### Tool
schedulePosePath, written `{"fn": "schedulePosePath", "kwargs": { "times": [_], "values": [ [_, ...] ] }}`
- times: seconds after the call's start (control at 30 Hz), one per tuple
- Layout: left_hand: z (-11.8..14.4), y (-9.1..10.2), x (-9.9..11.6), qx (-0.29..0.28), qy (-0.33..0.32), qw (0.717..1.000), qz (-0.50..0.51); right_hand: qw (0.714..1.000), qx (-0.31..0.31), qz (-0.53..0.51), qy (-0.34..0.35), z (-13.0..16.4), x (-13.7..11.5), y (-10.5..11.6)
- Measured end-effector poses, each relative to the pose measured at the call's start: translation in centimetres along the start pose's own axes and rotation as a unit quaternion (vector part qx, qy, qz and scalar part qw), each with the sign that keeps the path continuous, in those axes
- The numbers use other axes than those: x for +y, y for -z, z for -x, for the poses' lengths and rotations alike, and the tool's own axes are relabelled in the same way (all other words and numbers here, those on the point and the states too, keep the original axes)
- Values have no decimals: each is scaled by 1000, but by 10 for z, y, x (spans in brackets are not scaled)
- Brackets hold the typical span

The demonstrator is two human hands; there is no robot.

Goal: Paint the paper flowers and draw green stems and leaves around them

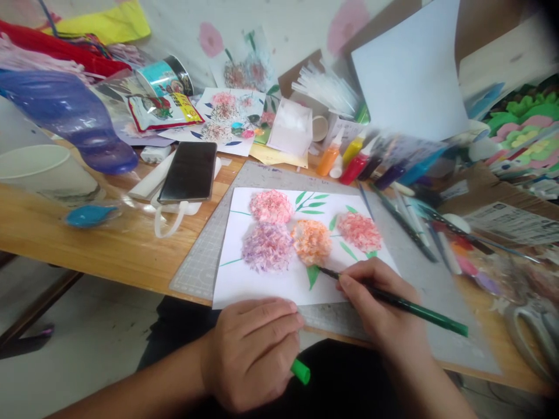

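Right hand (pixel 379 302) gripping green marker (pixel 406 305), tip on paper (pixel 262 282)

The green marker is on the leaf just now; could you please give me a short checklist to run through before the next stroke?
1. Marker tip on the leaf: ok. The green marker in the right hand has its tip at the green leaf under the orange flower.
2. Paper held down: ok. The left hand rests on the lower edge of the white paper.
3. Cap accounted for: ok. The green cap sticks out of the left hand's grip.
4. Paper on the cutting mat: ok.
5. Ink wet or dry near the right hand: cannot tell.
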State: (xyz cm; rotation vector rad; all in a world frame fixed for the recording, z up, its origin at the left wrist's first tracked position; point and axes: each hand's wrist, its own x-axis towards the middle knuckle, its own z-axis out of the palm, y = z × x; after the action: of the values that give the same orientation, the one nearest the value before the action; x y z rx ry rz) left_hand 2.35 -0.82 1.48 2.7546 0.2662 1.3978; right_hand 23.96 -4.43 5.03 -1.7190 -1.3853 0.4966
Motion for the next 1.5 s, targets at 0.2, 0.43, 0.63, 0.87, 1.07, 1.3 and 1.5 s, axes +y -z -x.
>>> {"fn": "schedulePosePath", "kwargs": {
  "times": [0.2, 0.43, 0.63, 0.87, 1.07, 1.3, 1.5],
  "values": [
    [0, 1, -1, -6, 1, 1000, 5, 999, 28, -9, -26, 5, -7, -3],
    [5, -4, -1, 5, -8, 1000, 9, 999, 28, -15, -29, 4, -5, -4],
    [3, 0, -1, -1, -3, 1000, 8, 1000, 17, -18, -15, 4, -6, -5],
    [9, -5, -1, 10, 3, 1000, 4, 1000, 13, -5, 3, 3, -5, -6],
    [9, -7, 0, 13, 2, 1000, 4, 1000, 12, -5, 1, 3, -10, -9],
    [11, -6, 0, 9, 1, 1000, -3, 1000, -2, -14, 8, 4, -12, -8],
    [12, -5, 0, 7, 0, 1000, -4, 1000, 18, -10, 10, 6, -10, -8]
  ]
}}
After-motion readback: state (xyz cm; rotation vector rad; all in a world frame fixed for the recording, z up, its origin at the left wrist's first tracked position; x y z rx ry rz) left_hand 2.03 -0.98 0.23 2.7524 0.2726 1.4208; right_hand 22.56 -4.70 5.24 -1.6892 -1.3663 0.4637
